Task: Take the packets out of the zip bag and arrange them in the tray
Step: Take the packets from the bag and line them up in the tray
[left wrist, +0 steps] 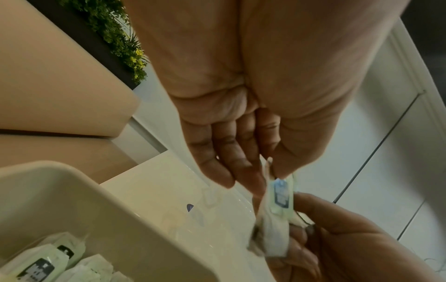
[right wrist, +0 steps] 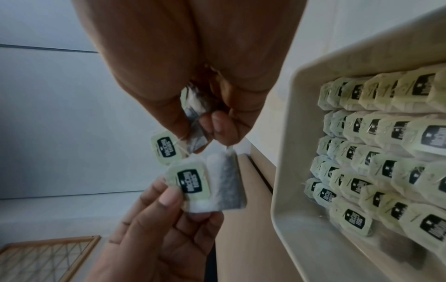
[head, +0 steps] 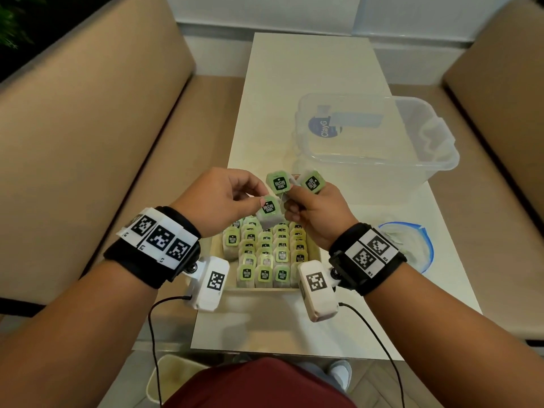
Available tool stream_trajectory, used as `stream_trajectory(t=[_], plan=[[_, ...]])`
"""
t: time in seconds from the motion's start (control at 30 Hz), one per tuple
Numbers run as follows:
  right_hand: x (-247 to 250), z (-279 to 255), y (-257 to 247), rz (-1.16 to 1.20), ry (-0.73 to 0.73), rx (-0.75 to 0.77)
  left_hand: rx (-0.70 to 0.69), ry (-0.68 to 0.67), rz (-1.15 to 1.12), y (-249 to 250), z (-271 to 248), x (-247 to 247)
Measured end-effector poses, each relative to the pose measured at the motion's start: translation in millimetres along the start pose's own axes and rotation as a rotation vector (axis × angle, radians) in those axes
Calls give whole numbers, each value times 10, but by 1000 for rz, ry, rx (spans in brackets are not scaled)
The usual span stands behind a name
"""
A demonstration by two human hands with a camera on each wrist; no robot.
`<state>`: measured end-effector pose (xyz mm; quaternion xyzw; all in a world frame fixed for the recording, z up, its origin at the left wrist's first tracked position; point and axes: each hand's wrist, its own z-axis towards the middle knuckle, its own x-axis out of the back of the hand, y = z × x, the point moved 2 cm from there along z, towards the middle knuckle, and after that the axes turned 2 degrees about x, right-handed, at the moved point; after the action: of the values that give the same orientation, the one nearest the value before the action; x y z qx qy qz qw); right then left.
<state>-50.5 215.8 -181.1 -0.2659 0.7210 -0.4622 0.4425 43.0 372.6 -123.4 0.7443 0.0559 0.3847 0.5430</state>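
A beige tray holds rows of green-tagged tea packets at the table's near edge. Above its far side, my left hand pinches one tea packet between thumb and fingers. My right hand grips two more packets, tags up, touching the left one. In the left wrist view my left hand holds the packet by its top. In the right wrist view my right hand clasps its packets beside the filled tray. The zip bag lies flat to the right, partly hidden by my right wrist.
A clear plastic box stands on the white table behind and right of the tray. Tan sofa seats flank the narrow table on both sides. Cables hang from both wrist cameras over the table's near edge.
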Motion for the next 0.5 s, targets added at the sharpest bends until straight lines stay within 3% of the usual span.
stream_trajectory(t=[0.17, 0.33, 0.5], plan=[[-7, -61, -64, -57, -59, -1, -35, 42, -23, 69, 15, -89], [8, -106, -181, 28, -54, -42, -20, -28, -47, 43, 11, -135], [96, -116, -272, 8, -61, -42, -33, 59, -3, 41, 43, -82]])
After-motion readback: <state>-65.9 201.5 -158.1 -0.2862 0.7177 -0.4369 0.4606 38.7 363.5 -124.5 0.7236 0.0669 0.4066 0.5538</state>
